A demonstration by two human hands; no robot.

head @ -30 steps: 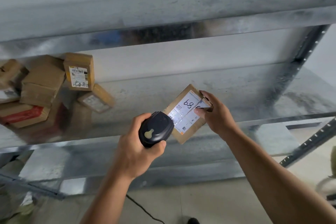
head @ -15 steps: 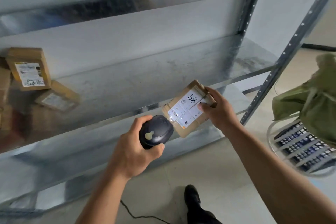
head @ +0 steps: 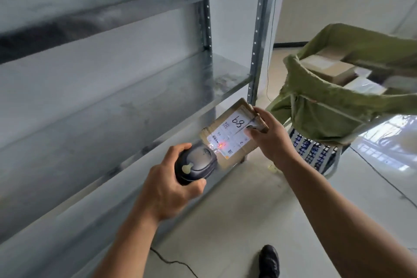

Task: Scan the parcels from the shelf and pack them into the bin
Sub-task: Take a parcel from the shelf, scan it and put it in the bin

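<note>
So, one parcel [head: 244, 152] in play right now: a flat brown cardboard one with a single white label [head: 230, 134] and a handwritten number on it. It's up in the air in front of the lower edge of the shelf [head: 135, 101], just by the right corner post [head: 257, 40], with the bin [head: 327, 115] off to its right. My right hand [head: 270, 140] grips it by the right end, thumb [head: 249, 134] pressed on the label face and the other fingers curled round the far edge, forearm coming in from bottom right. One scanner [head: 195, 166], dark and stubby, sits in my left hand [head: 167, 192], which is wrapped tight around it. Its nose is tipped up at the label's lower left corner, and I can't tell if it touches. There's a red glow [head: 220, 145] on the label right where it points. The shelf is one grey metal rack. The bin is lined with a green bag, and I count two things for sure inside, a brown box [head: 329, 70] and a pale packet [head: 363, 86]; past those it's too blurry to count. There's one black shoe [head: 269, 259] and one cable [head: 171, 262] on the floor. Compared with half a second ago, both grips are the same and the red glow is new. The two parcels at the left of the shelf have slid out of view, and the bin's opening now shows.
</note>
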